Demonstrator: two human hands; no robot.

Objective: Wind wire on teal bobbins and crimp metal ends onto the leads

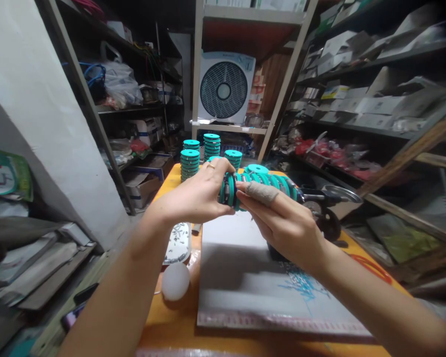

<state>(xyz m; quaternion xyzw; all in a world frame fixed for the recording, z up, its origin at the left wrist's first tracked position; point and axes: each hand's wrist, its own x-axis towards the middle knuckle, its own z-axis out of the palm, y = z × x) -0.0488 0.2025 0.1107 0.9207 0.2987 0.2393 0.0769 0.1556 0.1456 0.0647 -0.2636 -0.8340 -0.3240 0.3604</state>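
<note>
Row of teal spools [260, 178] held above a white board [230, 277], partly covered by both hands.
Its near end is gripped between thumb and curled fingers of the left hand [204, 191]; the fingers of the right hand [288, 220] are pressed together against it, though what they pinch cannot be told. A dark object [275, 252] is mostly hidden beneath. Small metal pieces [178, 235] are held in a white tray [189, 238], partly blocked by the left forearm [134, 267].

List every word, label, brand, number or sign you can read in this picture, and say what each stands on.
No text reads clearly.
Green bag: pale lettering, too blurred.
Box fan: marking along the top, too small.
White board: pink marks along the near edge, too blurred.
</note>
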